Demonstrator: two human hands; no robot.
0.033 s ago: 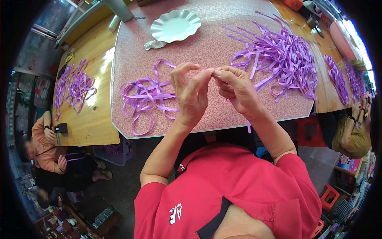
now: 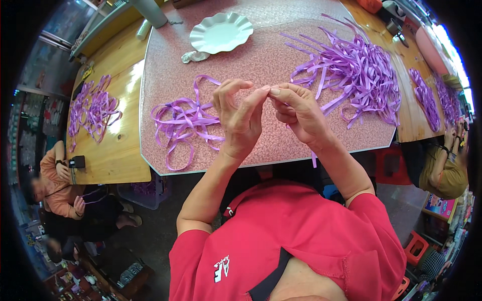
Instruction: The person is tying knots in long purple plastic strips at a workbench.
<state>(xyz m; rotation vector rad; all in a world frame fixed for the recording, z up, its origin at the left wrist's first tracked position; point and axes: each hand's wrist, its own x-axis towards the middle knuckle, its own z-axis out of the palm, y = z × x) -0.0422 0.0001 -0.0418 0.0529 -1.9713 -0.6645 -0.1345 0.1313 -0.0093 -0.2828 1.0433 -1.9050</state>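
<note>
My left hand (image 2: 240,113) and my right hand (image 2: 300,109) meet fingertip to fingertip above the pink patterned table. Thumb and forefinger of the left are pinched together, the other fingers curled loosely; what lies between the tips is too small to make out. The right hand is closed, with a bit of purple showing under its fingers. A purple ribbon end (image 2: 314,159) hangs below the right wrist, over the table's front edge. Looped purple ribbons (image 2: 186,118) lie beside my left hand. Beyond my right hand spreads a large heap of purple ribbons (image 2: 354,75).
A white scalloped plate (image 2: 221,32) stands at the back, with a small white crumpled object (image 2: 195,56) beside it. More ribbon loops (image 2: 98,108) lie on the wooden table at left, and ribbon bundles (image 2: 426,100) at right. A co-worker (image 2: 63,183) sits left, another (image 2: 444,170) right.
My left hand has shifted very slightly leftward. The strip in the left co-worker's hand has changed its shape a little. My right hand stays in place.
</note>
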